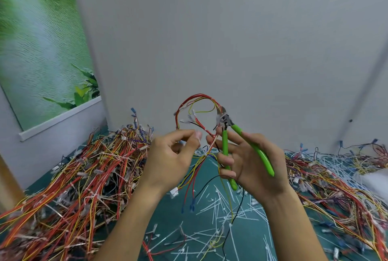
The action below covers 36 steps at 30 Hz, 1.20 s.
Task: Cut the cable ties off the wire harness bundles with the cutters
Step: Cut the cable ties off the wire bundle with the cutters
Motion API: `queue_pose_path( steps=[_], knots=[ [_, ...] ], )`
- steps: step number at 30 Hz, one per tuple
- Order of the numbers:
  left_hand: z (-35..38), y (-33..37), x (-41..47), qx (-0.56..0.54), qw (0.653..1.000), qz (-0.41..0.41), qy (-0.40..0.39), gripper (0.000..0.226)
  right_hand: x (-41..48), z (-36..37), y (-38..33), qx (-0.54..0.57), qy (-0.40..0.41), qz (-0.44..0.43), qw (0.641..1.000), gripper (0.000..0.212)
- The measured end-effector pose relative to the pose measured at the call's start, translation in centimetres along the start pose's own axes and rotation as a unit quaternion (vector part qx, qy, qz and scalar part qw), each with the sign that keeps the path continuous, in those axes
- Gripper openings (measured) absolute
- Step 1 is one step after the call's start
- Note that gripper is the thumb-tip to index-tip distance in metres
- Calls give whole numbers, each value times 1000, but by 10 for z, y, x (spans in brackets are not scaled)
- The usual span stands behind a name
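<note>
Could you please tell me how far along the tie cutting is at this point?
Done: many cut white ties litter the green mat. In hand: the left hand pinches one harness while the right hand holds the green cutters at its loop. Left: the big pile on the left still seems to carry ties.

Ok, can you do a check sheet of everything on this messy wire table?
Surface: green mat, mostly covered.
Job's things: cutters with green handles, jaws pointing up at a held-up harness.
Clutter: left pile and right pile of harnesses; white cut ties strewn between.
Hands: left hand pinches the harness; right hand grips the cutters.
Cables: nothing seen beyond harness wires.
Surroundings: grey wall; green poster at left.
</note>
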<state>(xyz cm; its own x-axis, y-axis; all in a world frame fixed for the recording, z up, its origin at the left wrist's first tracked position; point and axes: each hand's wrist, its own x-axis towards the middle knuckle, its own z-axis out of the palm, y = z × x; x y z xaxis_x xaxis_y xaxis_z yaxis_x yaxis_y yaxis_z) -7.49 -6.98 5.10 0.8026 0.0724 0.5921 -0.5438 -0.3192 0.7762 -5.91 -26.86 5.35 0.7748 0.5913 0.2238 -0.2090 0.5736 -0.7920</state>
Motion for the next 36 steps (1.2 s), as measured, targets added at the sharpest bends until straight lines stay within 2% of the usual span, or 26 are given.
queue_pose_path(
  steps=[5, 8, 11, 13, 16, 18, 20, 22, 24, 26, 28, 36],
  knots=[
    [7, -5, 2, -99, 995, -23, -26, 12, 2, 2, 4, 10, -11, 22, 1000, 69],
    [10, -5, 3, -154, 987, -43, 2, 15, 3, 3, 4, 15, -20, 26, 999, 65],
    [12, -9, 2, -152, 986, -68, 13, 16, 1, 4, 3, -9, -21, 18, 1000, 64],
    [12, -12, 3, -150, 985, -81, 17, 10, -1, 4, 0, -42, 6, -21, 999, 56],
    [10, -12, 4, -140, 987, -80, 30, 13, -7, 6, -7, -78, 43, -115, 989, 43],
    [10, -10, 3, -123, 989, -71, 29, 14, -12, 8, -12, -71, 10, -153, 986, 50],
    [11, -10, 2, -100, 993, -54, 28, 14, -15, 11, -14, -65, -53, -154, 985, 58],
    [13, -10, 0, -77, 996, -47, 19, 10, -16, 19, -11, -84, -116, -133, 981, 56],
    [14, -9, -3, -60, 997, -56, 5, 16, -15, 28, -5, -144, -140, -118, 972, 47],
    [12, -6, -6, -46, 998, -51, -8, 26, -13, 34, 3, -235, -101, -104, 961, 47],
    [10, -4, -7, -39, 999, -34, -16, 24, -12, 37, 8, -302, -59, -87, 948, 53],
    [9, -1, -5, -14, 999, -27, 39, 19, -14, 33, 2, -351, 16, -106, 930, 52]
  ],
)
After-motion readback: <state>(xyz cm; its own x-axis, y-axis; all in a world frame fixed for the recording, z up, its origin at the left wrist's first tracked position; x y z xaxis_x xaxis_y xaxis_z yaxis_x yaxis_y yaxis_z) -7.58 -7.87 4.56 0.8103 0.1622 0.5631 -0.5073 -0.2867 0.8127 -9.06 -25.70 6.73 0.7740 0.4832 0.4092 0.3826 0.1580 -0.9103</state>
